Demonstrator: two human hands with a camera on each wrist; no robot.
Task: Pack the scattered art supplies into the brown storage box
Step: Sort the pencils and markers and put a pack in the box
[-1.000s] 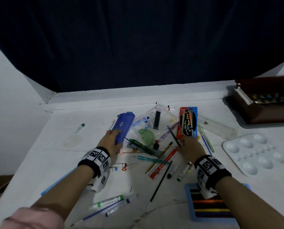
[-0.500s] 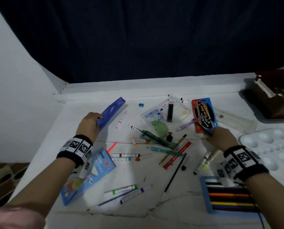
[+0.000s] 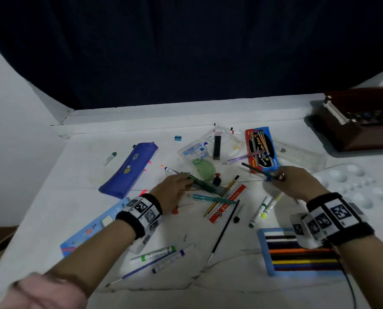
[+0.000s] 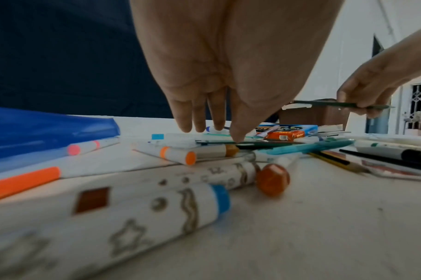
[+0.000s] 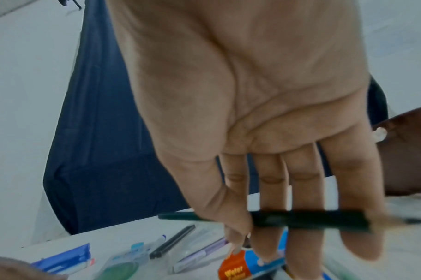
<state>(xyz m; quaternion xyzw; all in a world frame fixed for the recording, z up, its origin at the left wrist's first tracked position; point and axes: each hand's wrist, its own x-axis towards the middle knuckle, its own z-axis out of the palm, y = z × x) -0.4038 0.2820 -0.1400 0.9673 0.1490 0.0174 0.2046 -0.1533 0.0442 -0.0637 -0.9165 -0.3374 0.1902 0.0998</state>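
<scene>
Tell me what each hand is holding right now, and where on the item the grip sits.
The right hand pinches a dark green pencil near one end, lifted off the table. The left hand has fingertips on a dark green pen in the pile; a closed grip cannot be told.

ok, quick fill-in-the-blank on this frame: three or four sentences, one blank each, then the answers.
1. The right hand pinches a dark green ____, lifted off the table.
2. The left hand reaches down to a dark green pen lying beside the round ____ lid.
3. The pencil pouch lying left of the pile is ____ in colour.
4. The brown storage box sits at the table's far ____ corner.

Answers: pencil; green; blue; right
</scene>
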